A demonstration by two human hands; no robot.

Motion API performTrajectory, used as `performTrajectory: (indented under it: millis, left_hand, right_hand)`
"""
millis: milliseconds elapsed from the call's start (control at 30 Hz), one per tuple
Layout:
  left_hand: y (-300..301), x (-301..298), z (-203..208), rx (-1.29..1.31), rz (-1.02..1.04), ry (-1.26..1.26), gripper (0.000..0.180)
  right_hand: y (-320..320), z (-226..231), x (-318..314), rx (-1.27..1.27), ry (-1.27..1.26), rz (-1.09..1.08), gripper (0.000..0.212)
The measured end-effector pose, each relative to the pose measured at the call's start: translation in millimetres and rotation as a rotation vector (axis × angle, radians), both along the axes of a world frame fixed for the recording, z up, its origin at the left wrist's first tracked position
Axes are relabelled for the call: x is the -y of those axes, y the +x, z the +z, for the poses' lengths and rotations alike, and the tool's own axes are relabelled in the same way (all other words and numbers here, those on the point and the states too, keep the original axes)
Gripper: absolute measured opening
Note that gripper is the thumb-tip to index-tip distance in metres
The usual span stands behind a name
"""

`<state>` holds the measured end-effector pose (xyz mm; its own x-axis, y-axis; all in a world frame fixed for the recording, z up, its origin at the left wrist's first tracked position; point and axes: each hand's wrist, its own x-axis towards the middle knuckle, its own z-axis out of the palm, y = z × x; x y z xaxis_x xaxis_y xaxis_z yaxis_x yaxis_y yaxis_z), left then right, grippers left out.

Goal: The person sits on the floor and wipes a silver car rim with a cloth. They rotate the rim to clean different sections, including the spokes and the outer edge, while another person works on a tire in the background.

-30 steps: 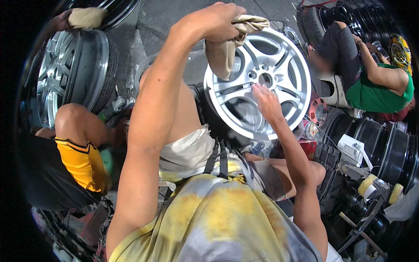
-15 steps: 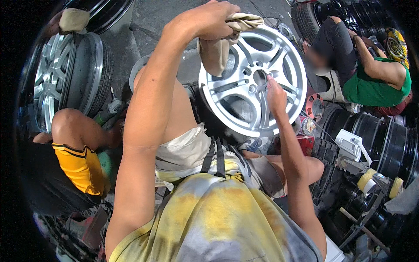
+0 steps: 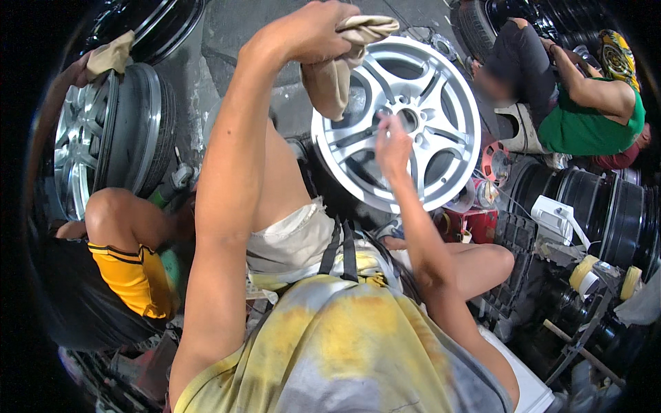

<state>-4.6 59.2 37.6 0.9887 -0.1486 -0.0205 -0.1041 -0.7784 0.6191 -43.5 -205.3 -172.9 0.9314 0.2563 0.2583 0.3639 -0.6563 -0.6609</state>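
In front of me is a silver alloy wheel [image 3: 460,113], its spoked face turned up toward me. My left hand [image 3: 322,31] is closed on a beige cloth [image 3: 329,86], which hangs over the wheel's far left rim. Over the lower left spokes, beside the centre hole and bolt holes, my right hand [image 3: 394,148] is smeared by motion. Its fingers reach toward the hub; whether they pinch anything or touch the metal cannot be made out.
At the left, a co-worker's hand holds a beige cloth [image 3: 111,55] on a tyred wheel [image 3: 148,124]. A person in a green top [image 3: 592,124] sits at the far right. Black rims [image 3: 575,196], a white box [image 3: 551,219] and tape rolls [image 3: 584,274] crowd the right side.
My right hand has moved left across the hub, from the right of the centre hole to its lower left. My left hand and its cloth have shifted slightly left. The co-worker's cloth has tilted.
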Motion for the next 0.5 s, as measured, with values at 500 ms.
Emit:
performTrajectory:
  millis: [500]
  left_hand:
    - [-4.3, 5.4, -12.9, 0.081, 0.014, -0.049, 0.034]
  right_hand:
    - [-16.9, -14.0, -26.9, 0.040, 0.023, -0.066, 0.031]
